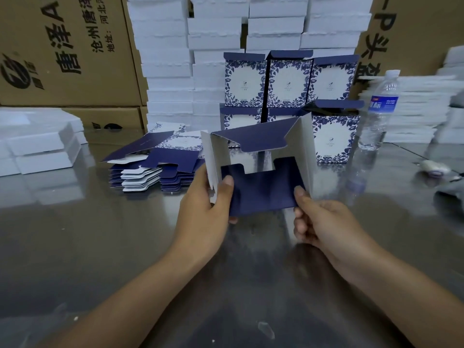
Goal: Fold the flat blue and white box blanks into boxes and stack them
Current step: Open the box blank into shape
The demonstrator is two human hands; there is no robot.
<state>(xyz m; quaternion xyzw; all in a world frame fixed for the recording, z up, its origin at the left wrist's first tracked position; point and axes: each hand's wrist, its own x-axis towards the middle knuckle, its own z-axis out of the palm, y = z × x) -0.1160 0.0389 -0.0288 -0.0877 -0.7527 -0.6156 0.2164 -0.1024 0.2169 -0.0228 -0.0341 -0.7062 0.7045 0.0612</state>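
Your left hand (206,204) and right hand (324,222) pinch the half-folded box (261,187) | risk: uneven squeeze creases the bottom flaps, so they misalign

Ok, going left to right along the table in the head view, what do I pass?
White boxes → pile of flat blanks → half-folded box → water bottle → blurred white stack.

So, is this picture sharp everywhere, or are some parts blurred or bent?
Head view: the half-folded box is sharp; the water bottle and white stacks at the right edge are blurred; the shiny table reflects the bottle; the wide lens bends the brown cartons.
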